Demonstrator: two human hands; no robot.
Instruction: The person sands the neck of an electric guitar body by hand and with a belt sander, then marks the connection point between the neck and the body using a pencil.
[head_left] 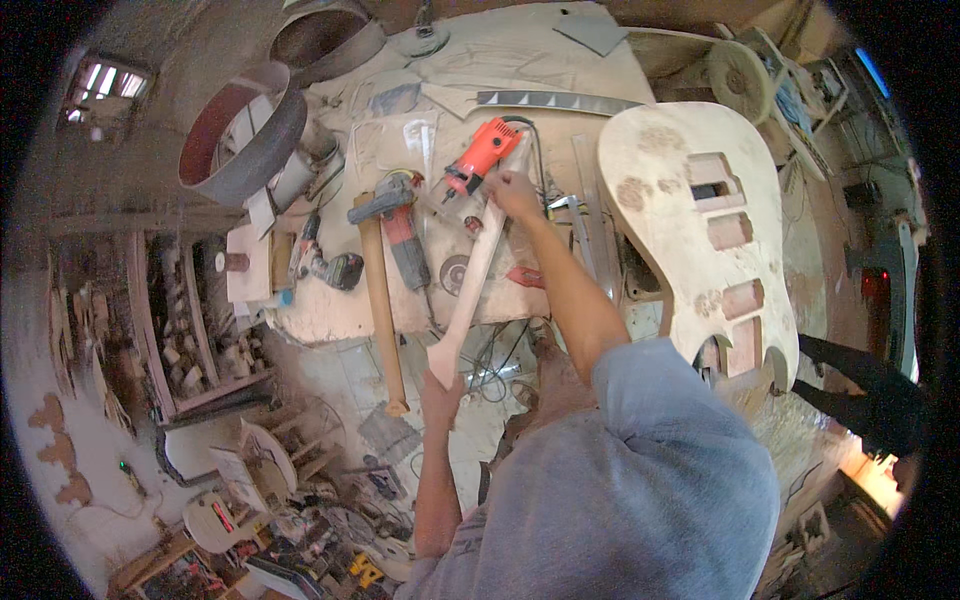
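Neck: pale neck (470, 275) runs from my left hand (440, 398) across the table edge and up beside my right hand (512, 195).
Left hand: closed around the neck's near end, off the table.
Right hand: fingers bent in at the neck's far part; I cannot tell whether they grip it.
Router: red router (485, 152), just left of and beyond my right hand.
Table: pale, dusty table (325, 312) under my right hand; left of that hand lie a grinder (405, 240), then a drill (330, 262).
Bar: brown bar (378, 300), left of the neck, its near end past the table edge.
Body: guitar body (685, 240), right of my right hand, with pockets cut in it.
Floor: pale tiles and loops of cable (482, 370), beside my left hand.
Window: barred window (108, 82), far left of and beyond both hands.
Shelf: wooden shelf (147, 335), well left of my left hand, wood blocks (190, 372) piled in it.
Belt: round sanding belt (275, 165), left of and beyond my right hand; pale pieces show through its loop.
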